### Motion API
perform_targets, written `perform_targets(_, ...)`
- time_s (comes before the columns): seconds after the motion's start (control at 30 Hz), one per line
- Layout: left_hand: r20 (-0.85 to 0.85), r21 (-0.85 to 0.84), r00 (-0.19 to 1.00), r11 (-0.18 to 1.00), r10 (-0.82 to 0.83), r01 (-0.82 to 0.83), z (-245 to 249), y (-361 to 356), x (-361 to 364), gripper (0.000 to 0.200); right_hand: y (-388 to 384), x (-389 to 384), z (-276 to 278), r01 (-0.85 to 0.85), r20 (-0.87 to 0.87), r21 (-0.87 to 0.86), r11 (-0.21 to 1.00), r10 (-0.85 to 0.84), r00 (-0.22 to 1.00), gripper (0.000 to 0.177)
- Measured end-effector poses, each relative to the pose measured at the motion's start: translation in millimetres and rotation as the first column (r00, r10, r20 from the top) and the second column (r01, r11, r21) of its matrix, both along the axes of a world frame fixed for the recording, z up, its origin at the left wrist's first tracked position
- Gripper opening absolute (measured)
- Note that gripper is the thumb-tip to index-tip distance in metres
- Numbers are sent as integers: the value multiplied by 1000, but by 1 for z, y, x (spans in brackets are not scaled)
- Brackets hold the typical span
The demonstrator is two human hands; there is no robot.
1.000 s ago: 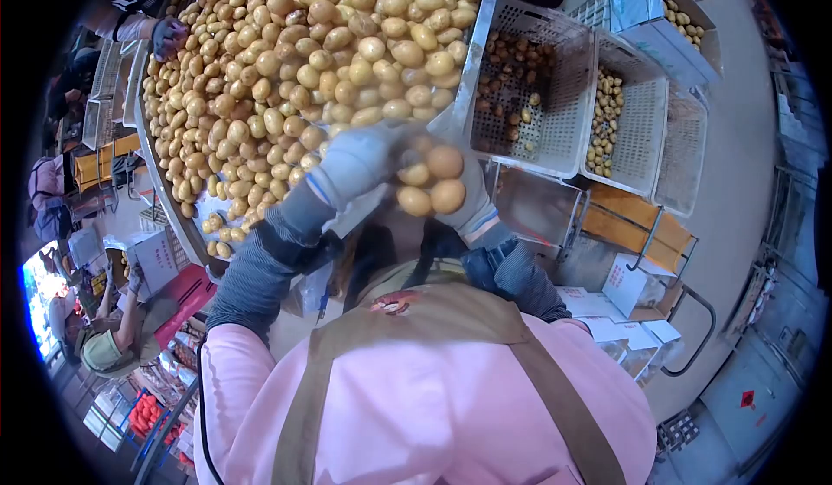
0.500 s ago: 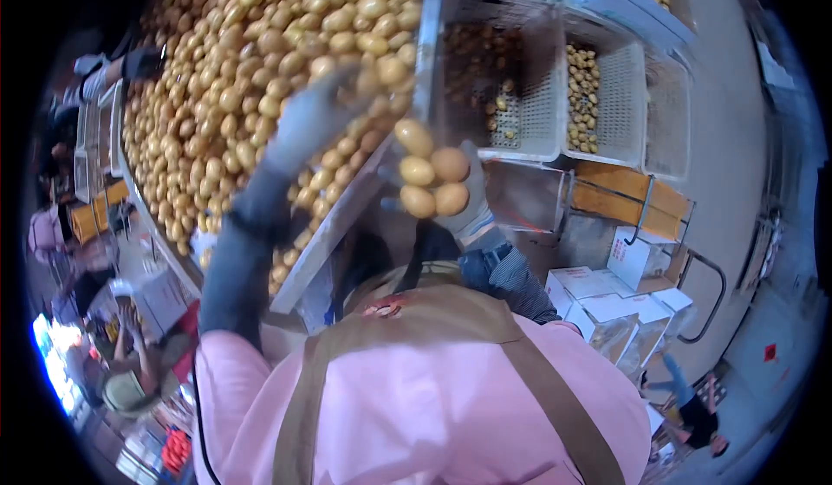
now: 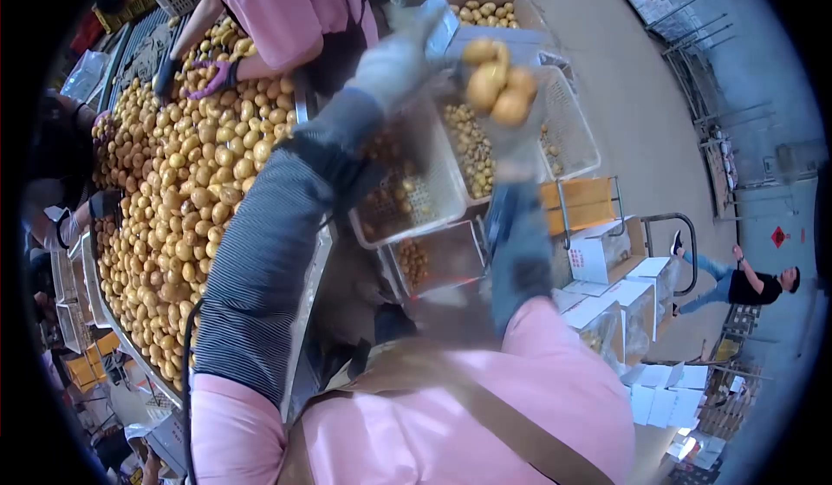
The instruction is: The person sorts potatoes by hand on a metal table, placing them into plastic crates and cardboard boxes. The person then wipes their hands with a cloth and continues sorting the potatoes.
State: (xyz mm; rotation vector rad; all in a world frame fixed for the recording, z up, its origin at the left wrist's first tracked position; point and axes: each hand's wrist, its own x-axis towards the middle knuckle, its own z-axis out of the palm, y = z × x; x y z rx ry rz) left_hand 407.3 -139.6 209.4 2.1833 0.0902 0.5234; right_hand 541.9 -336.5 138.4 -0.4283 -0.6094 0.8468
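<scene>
Several yellow-brown potatoes (image 3: pixel 498 88) are bunched in my right hand (image 3: pixel 513 149), which wears a pale glove and is smeared by motion. They are above the white crates, a little nearer to me than a cardboard box (image 3: pixel 440 41) of potatoes. My left hand (image 3: pixel 390 71), also gloved, reaches out beside that box. Its fingers are blurred, and whether anything is in them cannot be seen. Under my forearms, a white crate (image 3: pixel 449 218) holds some potatoes, and another crate (image 3: pixel 490 195) beside it holds small ones.
A large heap of potatoes (image 3: pixel 186 225) covers the metal-edged table to my left. Across it, a person in pink (image 3: pixel 277 8) has both hands in the heap. White cartons (image 3: pixel 602 299) and a trolley handle (image 3: pixel 693 260) stand at right. Farther off, a person in black (image 3: pixel 758 286) walks.
My view has turned right. My left hand has moved from the heap to near the cardboard box. My right hand has carried the potatoes forward over the crates.
</scene>
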Motion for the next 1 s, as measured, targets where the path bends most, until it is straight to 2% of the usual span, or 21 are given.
perform_targets(0.03, 113, -12, 990, 996, 90, -89, 5, 6, 23, 55, 1, 45, 25, 206, -14, -96, 974, -208, 978, 30)
perform_targets(0.1, 43, -486, 999, 873, -14, 33, 34, 0, 1, 53, 6, 114, 53, 366, -237, -237, 900, -419, 877, 34)
perform_targets(0.2, -132, -557, 991, 829, -32, -47, 7, -8, -53, 34, 7, 153, 44, 366, -380, -396, 842, -513, 770, 46)
perform_targets(0.27, -60, -572, 997, 820, -49, 6, -46, -6, -98, 37, 11, 110, 10, 291, -334, -435, 852, -453, 827, 48)
perform_targets(0.3, -230, -686, 973, 712, -15, -151, -67, -14, -122, 42, 9, 60, -18, 257, -249, -451, 855, -397, 883, 45)
perform_targets(0.33, -220, -680, 972, 701, 86, -216, -84, -24, -148, 38, 5, -1, -48, 203, -155, -474, 857, -308, 939, 43)
perform_targets(0.4, -126, -482, 991, 876, -47, -20, -133, -38, -200, 48, -8, -135, -109, 19, -74, -530, 848, -69, 995, 43)
perform_targets(0.43, -109, -381, 984, 920, -142, 90, -158, -46, -226, 54, -18, -198, -135, -72, -96, -563, 824, 21, 995, 44)
perform_targets(0.5, -493, -470, 841, 882, -223, -42, -128, -68, -264, 52, -30, -289, -167, -168, -222, -681, 713, 17, 975, 34)
perform_targets(0.57, -506, -99, 863, 994, -7, -50, -121, -63, -295, 50, -57, -308, -165, -247, -407, -729, 639, -114, 906, 27)
perform_targets(0.6, -465, -314, 885, 939, -20, -144, -141, -53, -314, 47, -78, -290, -131, -399, -610, -679, 616, -172, 773, 25)
perform_targets(0.63, -571, -451, 821, 829, 16, -331, -154, -39, -342, 48, -104, -268, -128, -187, -408, -777, 601, -255, 877, 28)
perform_targets(0.67, -518, -522, 855, 791, 3, -319, -155, -27, -355, 52, -136, -240, -123, 159, -24, -862, 481, -352, 936, 32)
perform_targets(0.7, -530, -625, 846, 646, 59, -437, -139, -28, -368, 54, -170, -215, -113, 502, 406, -833, 231, -362, 840, 37)
perform_targets(0.73, -561, -620, 823, 614, 89, -489, -150, -20, -391, 50, -205, -193, -105, 737, 727, -674, -57, -230, 647, 42)
perform_targets(0.77, -547, -630, 823, 573, 153, -524, -155, -20, -411, 48, -240, -168, -103, 831, 867, -483, -277, -20, 497, 47)
perform_targets(0.8, -563, -603, 808, 582, 174, -546, -166, -17, -435, 47, -269, -145, -105, 847, 882, -331, -416, 182, 434, 52)
perform_targets(0.9, -610, -478, 757, 652, 235, -588, -208, -27, -499, 42, -382, -61, -183, 880, 616, -118, -461, 661, 429, 82)
perform_targets(0.93, -632, -436, 726, 650, 271, -622, -205, -40, -507, 37, -358, -71, -184, 633, 696, -710, -309, -171, 697, 82)
perform_targets(0.97, -717, -256, 627, 720, 306, -645, -173, -54, -506, 34, -335, -82, -186, 512, 161, -853, 102, -882, 443, 82)
perform_targets(1.0, -695, -201, 612, 716, 377, -669, -186, -66, -523, 33, -301, -85, -199, 517, 262, -852, 85, -785, 561, 76)
